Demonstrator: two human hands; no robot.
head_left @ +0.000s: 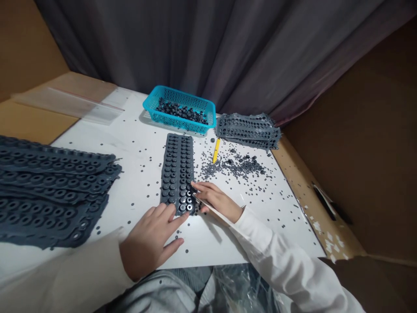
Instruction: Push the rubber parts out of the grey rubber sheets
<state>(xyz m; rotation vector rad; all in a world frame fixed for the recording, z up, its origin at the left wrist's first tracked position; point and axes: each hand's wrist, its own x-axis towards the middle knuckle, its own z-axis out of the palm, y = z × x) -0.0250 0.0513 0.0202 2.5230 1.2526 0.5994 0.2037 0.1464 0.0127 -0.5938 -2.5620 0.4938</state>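
Note:
A dark grey rubber sheet with rows of round, raised caps lies lengthwise in front of me on the white table. My left hand rests at its near end, fingers stretched out, the fingertips touching the sheet's edge. At the sheet's near right corner, my right hand is closed around a slim, pale metal tool, perhaps tweezers. Its tip is close to the caps in the right-hand rows, partly hidden by my fingers. Whether the tip grips a cap I cannot tell.
Several similar sheets are stacked at left. A blue basket of small dark parts stands behind. Sheets with holes lie at back right, near a yellow stick and scattered dark discs. A dark-handled tool lies on the right-hand cardboard.

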